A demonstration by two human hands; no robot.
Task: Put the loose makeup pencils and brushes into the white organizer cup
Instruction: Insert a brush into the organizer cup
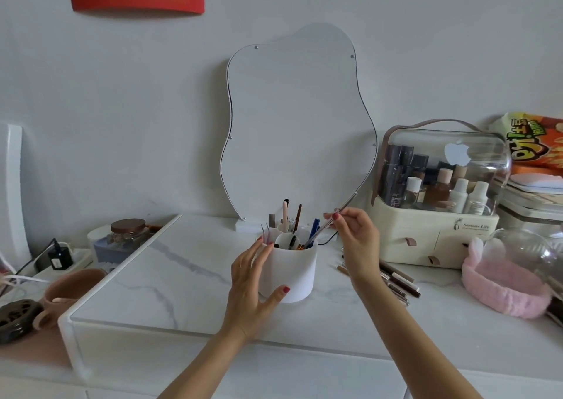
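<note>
The white organizer cup [292, 272] stands on the marble riser near its middle, with several pencils and brushes upright in its compartments. My left hand [254, 279] wraps the cup's left side, thumb on its front. My right hand [355, 235] pinches a thin silvery pencil [341, 211] slanted over the cup, its lower tip inside the rim. A pile of loose brown and black makeup pencils [399, 281] lies on the riser to the right of the cup, partly hidden behind my right wrist.
A wavy mirror [300, 124] leans on the wall behind the cup. A cream cosmetics case with a clear lid [438, 203] and a pink headband [502, 286] sit at right. At left are a jar [128, 231], a charger and a pink mug [70, 289].
</note>
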